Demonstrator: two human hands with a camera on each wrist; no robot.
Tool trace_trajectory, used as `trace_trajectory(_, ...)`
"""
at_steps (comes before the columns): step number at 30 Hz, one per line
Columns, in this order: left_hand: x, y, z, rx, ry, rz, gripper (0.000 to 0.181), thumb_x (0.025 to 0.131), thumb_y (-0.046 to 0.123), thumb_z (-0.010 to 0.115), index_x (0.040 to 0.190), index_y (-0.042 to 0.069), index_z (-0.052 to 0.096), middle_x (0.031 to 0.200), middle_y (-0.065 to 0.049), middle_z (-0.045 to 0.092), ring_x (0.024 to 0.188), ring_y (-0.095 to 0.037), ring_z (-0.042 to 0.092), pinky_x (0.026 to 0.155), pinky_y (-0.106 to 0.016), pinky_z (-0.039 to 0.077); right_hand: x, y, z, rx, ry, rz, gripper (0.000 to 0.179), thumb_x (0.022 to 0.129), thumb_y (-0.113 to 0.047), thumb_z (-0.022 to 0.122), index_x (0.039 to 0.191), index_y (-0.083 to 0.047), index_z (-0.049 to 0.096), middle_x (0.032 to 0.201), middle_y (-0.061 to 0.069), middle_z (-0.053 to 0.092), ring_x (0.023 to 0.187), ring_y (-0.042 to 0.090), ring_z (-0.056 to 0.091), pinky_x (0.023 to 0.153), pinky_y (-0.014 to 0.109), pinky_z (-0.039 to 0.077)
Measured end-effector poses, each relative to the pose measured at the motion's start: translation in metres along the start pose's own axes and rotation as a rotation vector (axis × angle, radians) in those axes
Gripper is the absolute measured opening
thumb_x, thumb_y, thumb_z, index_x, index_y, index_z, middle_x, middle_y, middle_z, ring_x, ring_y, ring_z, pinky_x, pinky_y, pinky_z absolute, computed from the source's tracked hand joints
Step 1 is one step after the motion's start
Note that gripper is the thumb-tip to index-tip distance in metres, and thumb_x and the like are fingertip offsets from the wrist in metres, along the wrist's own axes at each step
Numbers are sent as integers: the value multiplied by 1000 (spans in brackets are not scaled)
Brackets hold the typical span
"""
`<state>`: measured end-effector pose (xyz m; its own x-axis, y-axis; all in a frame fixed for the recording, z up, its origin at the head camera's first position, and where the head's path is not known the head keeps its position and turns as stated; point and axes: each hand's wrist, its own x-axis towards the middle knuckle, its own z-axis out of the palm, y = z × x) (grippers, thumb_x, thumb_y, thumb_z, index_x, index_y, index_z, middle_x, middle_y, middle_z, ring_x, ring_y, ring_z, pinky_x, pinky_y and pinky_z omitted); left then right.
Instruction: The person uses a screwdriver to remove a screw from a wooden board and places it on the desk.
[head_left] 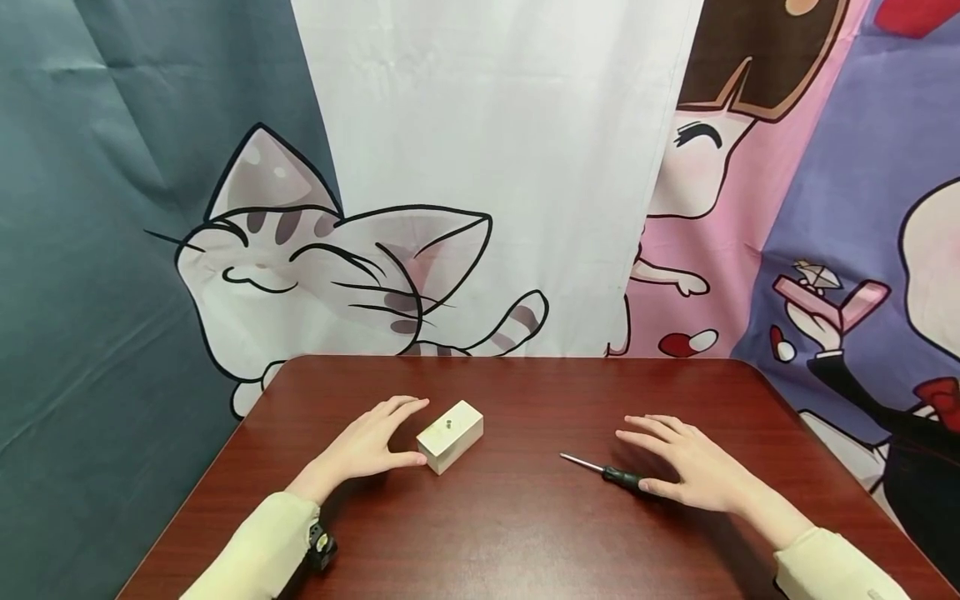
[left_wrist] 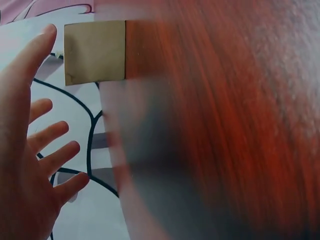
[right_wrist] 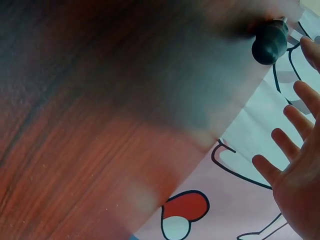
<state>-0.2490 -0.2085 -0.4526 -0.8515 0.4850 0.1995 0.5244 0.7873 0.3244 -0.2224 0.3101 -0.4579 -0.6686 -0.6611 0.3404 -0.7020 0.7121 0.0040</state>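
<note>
On the table lies a pale wooden block [head_left: 450, 439] with a small metal screw [head_left: 448, 424] standing in its top face. My left hand [head_left: 372, 443] is spread just left of the block, its thumb tip right at the block's near left end. In the left wrist view the block's square end [left_wrist: 95, 52] shows beyond the thumb. A screwdriver [head_left: 621, 477] with a black handle lies to the right, its shaft pointing toward the block. Over its handle end hovers my right hand [head_left: 697, 467], fingers spread. The right wrist view shows the handle's butt [right_wrist: 270, 45] near the thumb.
The reddish-brown wooden table [head_left: 510, 542] has rounded far corners. Behind it hangs a cloth backdrop [head_left: 510, 125] printed with a cartoon cat and figures. A black device [head_left: 322, 546] is strapped at the left wrist.
</note>
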Motion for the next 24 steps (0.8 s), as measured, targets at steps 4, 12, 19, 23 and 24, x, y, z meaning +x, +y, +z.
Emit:
trace_trajectory(4, 3, 3, 4, -5, -20, -11, 82, 79, 61, 73, 148, 26, 45, 141, 1, 53, 128, -23, 54, 99, -49, 49, -1, -2, 2, 4, -3, -3, 69, 78, -49, 78, 141, -33, 54, 144, -2, 55, 128, 22, 48, 94, 51, 46)
trace_trajectory(12, 5, 7, 12, -44, -38, -12, 82, 78, 62, 74, 145, 21, 48, 132, -1, 59, 120, -20, 58, 95, -46, 52, -1, -4, 5, -10, 16, -32, 58, 74, -46, 82, 126, -25, 67, 125, -4, 65, 117, 17, 55, 85, 45, 50)
trace_trajectory(19, 7, 12, 20, -51, -1, -24, 76, 77, 61, 75, 139, 23, 53, 122, 6, 60, 112, -13, 60, 85, -39, 53, -2, -5, 8, -17, -7, -26, 51, 72, -46, 83, 117, -26, 69, 113, -13, 63, 108, 11, 54, 80, 39, 48)
trace_trajectory(23, 8, 13, 24, -59, 19, -42, 68, 76, 59, 78, 132, 27, 56, 115, 11, 60, 105, -10, 60, 82, -35, 52, -1, -6, 10, -4, -15, -32, 47, 71, -43, 83, 113, -27, 70, 107, -16, 63, 103, 9, 53, 77, 35, 46)
trace_trajectory(24, 8, 13, 25, -59, 23, -48, 66, 75, 58, 78, 130, 28, 56, 113, 12, 59, 103, -9, 60, 81, -34, 52, 0, -6, 11, -3, -19, -30, 46, 71, -42, 84, 112, -28, 70, 106, -17, 62, 101, 8, 52, 76, 34, 46)
